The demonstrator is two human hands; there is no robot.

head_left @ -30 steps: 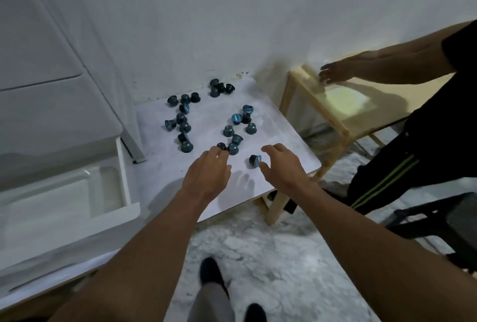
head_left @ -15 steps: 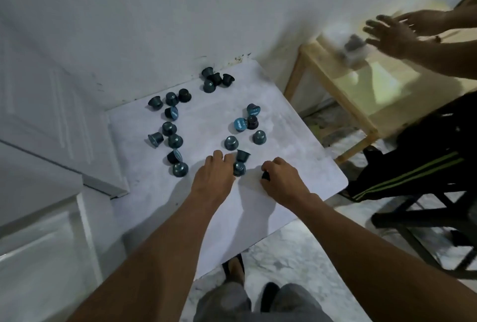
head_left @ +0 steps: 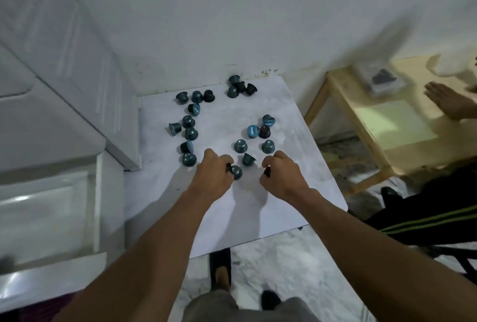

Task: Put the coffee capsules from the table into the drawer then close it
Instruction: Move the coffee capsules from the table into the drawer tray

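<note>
STEP: pick-up under way | left hand (head_left: pixel 211 177) grasping dark capsule (head_left: pixel 228 167); right hand (head_left: pixel 282 176) grasping second capsule (head_left: pixel 267 172) | other coffee capsules (head_left: pixel 240 145) scattered farther on table (head_left: pixel 258 205); drawer (head_left: pixel 54 280) open, near left | NEXT: carry both left; release over drawer

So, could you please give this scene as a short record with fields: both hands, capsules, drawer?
left hand: grips a dark capsule
right hand: pinches a second dark capsule
loose capsules: many, scattered over the white table
drawer: open, to the left of the table
</note>
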